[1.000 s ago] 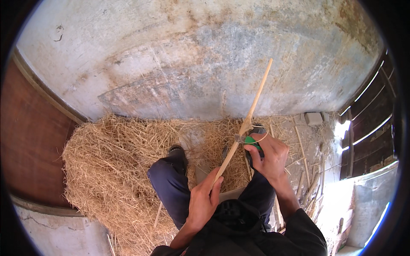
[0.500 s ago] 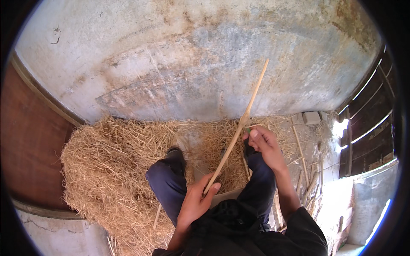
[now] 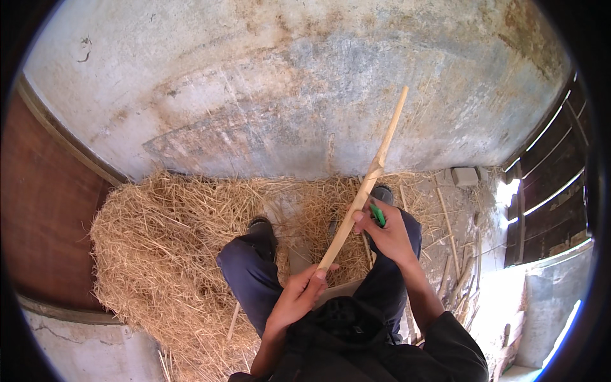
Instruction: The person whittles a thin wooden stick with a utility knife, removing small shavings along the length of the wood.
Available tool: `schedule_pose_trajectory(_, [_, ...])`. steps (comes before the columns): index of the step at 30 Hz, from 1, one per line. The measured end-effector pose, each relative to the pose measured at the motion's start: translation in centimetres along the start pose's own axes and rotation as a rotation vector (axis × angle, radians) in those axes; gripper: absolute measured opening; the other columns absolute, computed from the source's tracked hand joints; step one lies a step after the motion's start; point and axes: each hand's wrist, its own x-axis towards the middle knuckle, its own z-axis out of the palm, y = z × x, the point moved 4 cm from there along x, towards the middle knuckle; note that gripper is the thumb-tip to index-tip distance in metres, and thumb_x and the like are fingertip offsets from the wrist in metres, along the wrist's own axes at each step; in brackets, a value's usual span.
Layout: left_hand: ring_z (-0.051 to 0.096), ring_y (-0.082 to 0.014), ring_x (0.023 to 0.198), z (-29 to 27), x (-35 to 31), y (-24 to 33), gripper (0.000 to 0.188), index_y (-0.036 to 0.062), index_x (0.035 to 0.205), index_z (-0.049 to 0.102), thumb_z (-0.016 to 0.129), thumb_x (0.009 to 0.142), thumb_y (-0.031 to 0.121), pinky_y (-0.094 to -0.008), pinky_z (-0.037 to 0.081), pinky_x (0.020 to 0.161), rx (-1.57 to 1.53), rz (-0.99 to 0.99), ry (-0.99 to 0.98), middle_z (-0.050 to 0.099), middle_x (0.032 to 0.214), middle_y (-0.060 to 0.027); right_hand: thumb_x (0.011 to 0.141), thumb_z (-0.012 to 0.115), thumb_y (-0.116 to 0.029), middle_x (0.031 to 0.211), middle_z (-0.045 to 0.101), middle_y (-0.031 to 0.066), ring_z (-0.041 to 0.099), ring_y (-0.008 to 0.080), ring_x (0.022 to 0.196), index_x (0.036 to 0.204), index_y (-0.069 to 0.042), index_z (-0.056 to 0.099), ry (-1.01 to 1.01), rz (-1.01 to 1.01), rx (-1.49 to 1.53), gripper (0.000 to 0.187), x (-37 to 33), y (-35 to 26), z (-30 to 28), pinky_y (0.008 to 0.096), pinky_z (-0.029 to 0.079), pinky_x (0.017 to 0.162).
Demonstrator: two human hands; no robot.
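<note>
A long, pale wooden stick (image 3: 364,191) slants up and away from my lap, with a knot partway along and a thinner far end. Its near end is gripped by my left hand (image 3: 298,296), thumb on top. Beside the stick's middle, below the knot, my right hand (image 3: 385,232) is closed around a small green-handled tool (image 3: 378,214). The right thumb lies against the stick. Whatever working end the tool has is hidden by the fingers and stick.
Loose straw (image 3: 165,254) is heaped to the left and spreads between my shoes. A stained wall (image 3: 305,95) rises ahead. Several thin sticks (image 3: 447,223) lie on the right, near a grey block (image 3: 464,176) and dark slatted boards (image 3: 547,184). A brown panel (image 3: 51,216) stands left.
My right hand has moved down and nearer along the stick, turning so more of the green tool shows. The stick has rolled to show a broader face, and its far end has shifted slightly right.
</note>
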Motion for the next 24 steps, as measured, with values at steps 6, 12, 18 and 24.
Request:
schedule_pose_trajectory(6, [0.047, -0.0029, 0.06, 0.2, -0.4, 0.1, 0.042, 0.0009, 0.147, 0.06, 0.051, 0.119, 0.03, -0.0212, 0.042, 0.052, 0.001, -0.024, -0.16, 0.048, 0.075, 0.0051, 0.107, 0.074, -0.023, 0.084, 0.073, 0.0014, 0.058, 0.0049, 0.065, 0.11, -0.001, 0.074, 0.119, 0.027, 0.271, 0.023, 0.2, -0.3, -0.9, 0.0243, 0.044, 0.059])
schedule_pose_trajectory(12, [0.051, -0.0044, 0.07, -1.1, -0.8, -3.3, 0.03, 0.0015, 0.127, 0.067, 0.057, 0.117, 0.028, -0.024, 0.044, 0.062, 0.051, 0.056, -0.26, 0.053, 0.079, 0.0047, 0.109, 0.071, -0.025, 0.082, 0.07, -0.0005, 0.05, 0.0026, 0.061, 0.107, -0.004, 0.074, 0.279, 0.023, 0.238, 0.022, 0.9, -0.9, -4.7, 0.0231, 0.037, 0.055])
schedule_pose_trajectory(18, [0.052, -0.0055, 0.078, -1.1, -0.4, -1.9, 0.02, 0.0044, 0.113, 0.069, 0.061, 0.114, 0.023, -0.0259, 0.044, 0.069, 0.151, 0.056, -0.117, 0.056, 0.083, 0.0049, 0.107, 0.07, -0.025, 0.082, 0.068, 0.0059, 0.065, 0.013, 0.073, 0.122, -0.001, 0.071, 0.294, -0.184, -0.311, 0.028, -0.2, -2.1, -3.7, 0.0296, 0.05, 0.068])
schedule_pose_trajectory(24, [0.053, -0.005, 0.078, 0.1, 0.9, 0.5, 0.016, 0.0047, 0.116, 0.068, 0.071, 0.108, 0.018, -0.0249, 0.043, 0.068, 0.133, 0.116, 0.021, 0.059, 0.087, 0.0048, 0.099, 0.077, -0.023, 0.089, 0.069, 0.0119, 0.071, 0.0304, 0.074, 0.115, -0.003, 0.07, 0.095, -0.474, -0.502, 0.026, -3.3, -2.0, -0.6, 0.0371, 0.054, 0.067])
